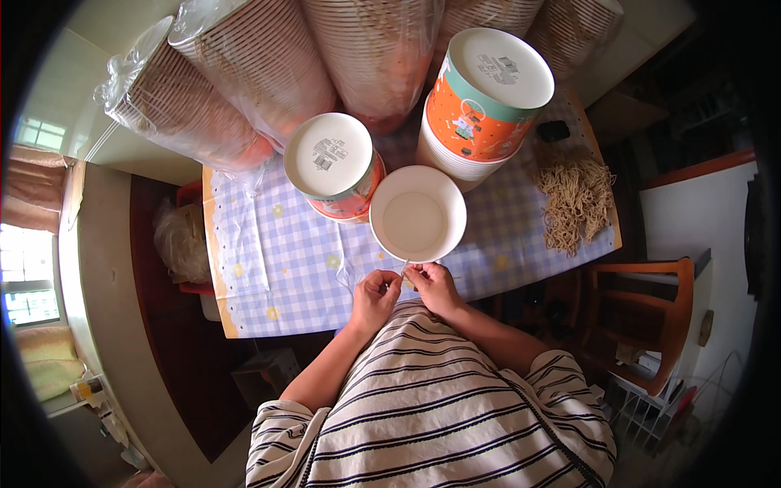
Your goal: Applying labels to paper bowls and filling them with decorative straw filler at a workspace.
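Note:
An open white paper bucket (pixel 418 213) stands mouth up near the table's front edge. Right by its near rim, my left hand (pixel 377 298) and my right hand (pixel 436 287) are close together, fingers pinched. A thin pale cord (pixel 405 265) shows between the fingertips; most of it is hidden by them. Left of the open bucket is a short stack of upturned orange buckets (pixel 329 156). Behind it on the right rises a taller stack, topped by an upturned orange and green bucket (pixel 480 122). A tangled heap of beige cords (pixel 574 203) lies at the table's right.
Tall stacks of buckets in clear plastic wrap (pixel 252 65) line the table's back. The checked tablecloth (pixel 277 268) covers the table. A small black object (pixel 554 131) sits behind the cords. A wooden chair (pixel 643 317) stands at the right.

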`<action>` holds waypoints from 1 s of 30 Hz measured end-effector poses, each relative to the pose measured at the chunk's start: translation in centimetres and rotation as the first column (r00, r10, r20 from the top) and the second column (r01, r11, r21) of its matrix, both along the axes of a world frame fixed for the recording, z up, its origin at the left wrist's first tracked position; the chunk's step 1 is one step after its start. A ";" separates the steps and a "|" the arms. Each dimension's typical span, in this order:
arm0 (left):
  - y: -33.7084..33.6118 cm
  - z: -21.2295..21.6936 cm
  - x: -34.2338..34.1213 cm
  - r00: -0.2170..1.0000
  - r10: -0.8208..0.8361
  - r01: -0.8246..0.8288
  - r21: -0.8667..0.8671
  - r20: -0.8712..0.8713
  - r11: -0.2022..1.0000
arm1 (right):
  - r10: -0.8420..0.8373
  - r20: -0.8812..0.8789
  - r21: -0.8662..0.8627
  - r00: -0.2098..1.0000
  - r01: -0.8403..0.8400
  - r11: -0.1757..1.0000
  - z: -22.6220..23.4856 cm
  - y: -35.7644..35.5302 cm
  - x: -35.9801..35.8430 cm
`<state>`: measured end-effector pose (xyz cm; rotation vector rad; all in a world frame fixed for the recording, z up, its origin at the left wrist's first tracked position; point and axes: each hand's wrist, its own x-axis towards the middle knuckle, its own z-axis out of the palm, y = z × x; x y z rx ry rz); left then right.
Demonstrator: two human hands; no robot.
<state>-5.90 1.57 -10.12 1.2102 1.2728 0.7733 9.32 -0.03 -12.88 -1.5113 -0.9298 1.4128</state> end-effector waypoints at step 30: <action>-1.0 3.2 -1.7 0.897 -0.400 0.392 -0.081 -0.186 0.917 | -0.047 -0.448 -0.211 0.893 -0.054 0.976 1.9 0.0 0.7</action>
